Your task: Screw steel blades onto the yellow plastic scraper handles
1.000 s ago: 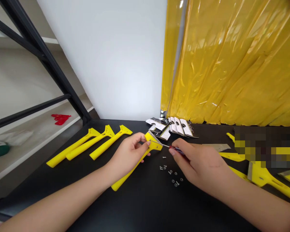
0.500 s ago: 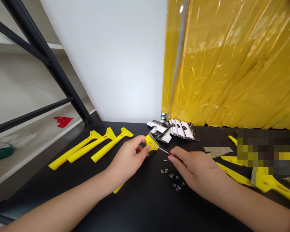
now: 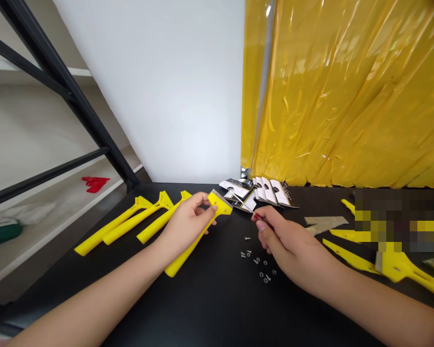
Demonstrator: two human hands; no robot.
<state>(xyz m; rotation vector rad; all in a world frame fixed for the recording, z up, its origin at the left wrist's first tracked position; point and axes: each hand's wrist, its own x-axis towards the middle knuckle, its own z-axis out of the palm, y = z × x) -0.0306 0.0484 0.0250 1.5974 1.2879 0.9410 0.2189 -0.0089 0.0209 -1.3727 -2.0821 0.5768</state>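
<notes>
My left hand (image 3: 188,221) grips a yellow plastic scraper (image 3: 220,205) near its head, with the long handle running down-left across the black table (image 3: 210,308). A thin metal edge shows along the top of the scraper head. My right hand (image 3: 282,236) pinches a red-handled screwdriver (image 3: 256,217), and its thin shaft points up-left, near the scraper head. I cannot tell if the tip touches it. Small loose screws and washers (image 3: 256,260) lie on the table below my right hand.
Several yellow scraper bodies (image 3: 123,226) lie at the left of the table, and white-and-black packaging cards (image 3: 264,190) stand in a pile at the back. Metal blades (image 3: 325,222) and more yellow parts lie at right, partly under a pixelated patch. A yellow plastic curtain (image 3: 347,96) hangs behind.
The scraper has swung so its handle shows fully and its head sits higher and further left. My right hand has lifted slightly, and the screwdriver now angles more steeply upward.
</notes>
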